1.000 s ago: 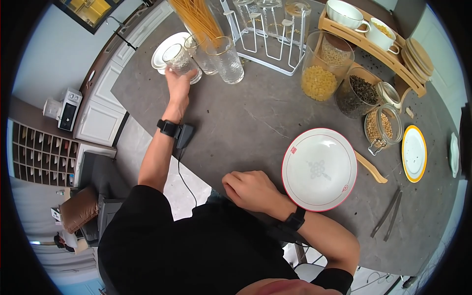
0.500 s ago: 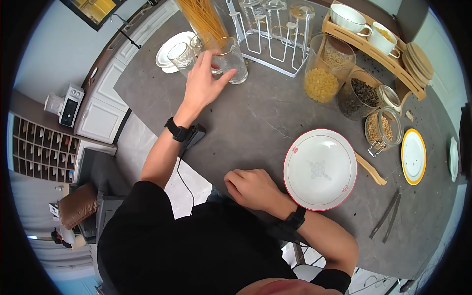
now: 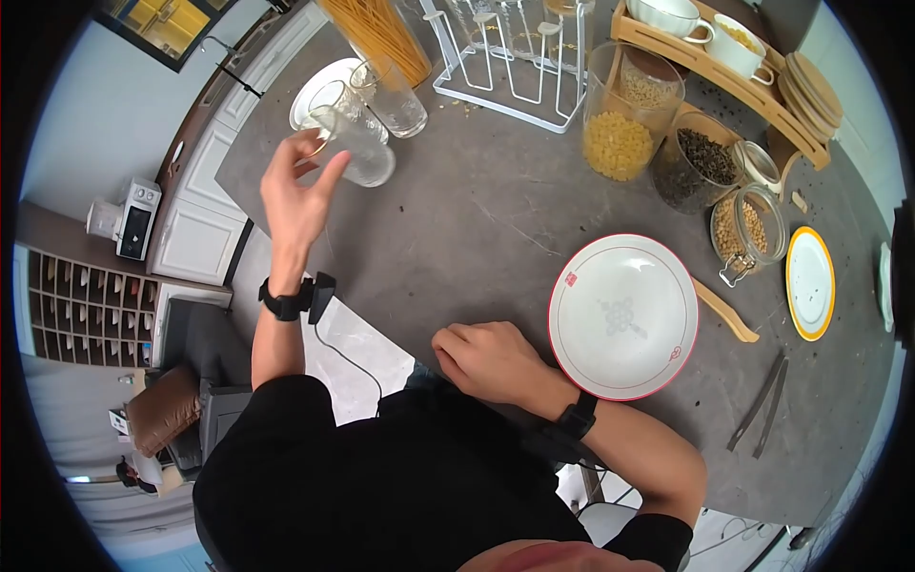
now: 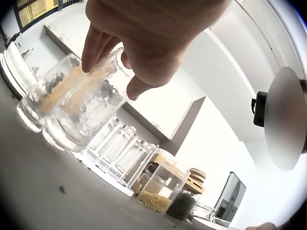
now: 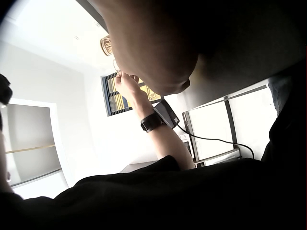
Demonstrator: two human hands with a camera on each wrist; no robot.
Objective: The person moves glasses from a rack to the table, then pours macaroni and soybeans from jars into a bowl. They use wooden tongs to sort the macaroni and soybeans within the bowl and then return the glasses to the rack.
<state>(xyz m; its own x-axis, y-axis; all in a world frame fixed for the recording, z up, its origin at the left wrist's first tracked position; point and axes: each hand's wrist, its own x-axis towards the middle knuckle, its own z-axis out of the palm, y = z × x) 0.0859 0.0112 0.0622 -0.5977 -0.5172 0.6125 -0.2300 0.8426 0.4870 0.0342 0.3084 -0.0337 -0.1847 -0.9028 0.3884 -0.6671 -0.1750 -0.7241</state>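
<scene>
In the head view my left hand (image 3: 297, 195) has its thumb and fingers around the rim of a textured clear glass (image 3: 367, 164). The left wrist view shows the hand (image 4: 144, 43) over the mouth of this glass (image 4: 84, 108), thumb on one side and fingers on the other. Two more glasses stand close behind, one of them (image 3: 400, 110) nearer the pasta jar. My right hand (image 3: 491, 362) rests on the table's near edge with fingers curled, left of a white bowl (image 3: 620, 319) with a red rim.
A white rack (image 3: 519, 100) holds upturned glasses. Right of it stand jars of pasta (image 3: 618, 145), dark leaves (image 3: 701, 162) and beans (image 3: 742, 229). Tongs (image 3: 760, 405), a wooden handle (image 3: 726, 312) and a yellow-rimmed plate (image 3: 810, 284) lie rightward. White plates (image 3: 310, 93) sit behind the glasses.
My left hand has gone from the first glass to the one nearest the rack and has brought it left and nearer, in front of the others. The right hand has stayed put.
</scene>
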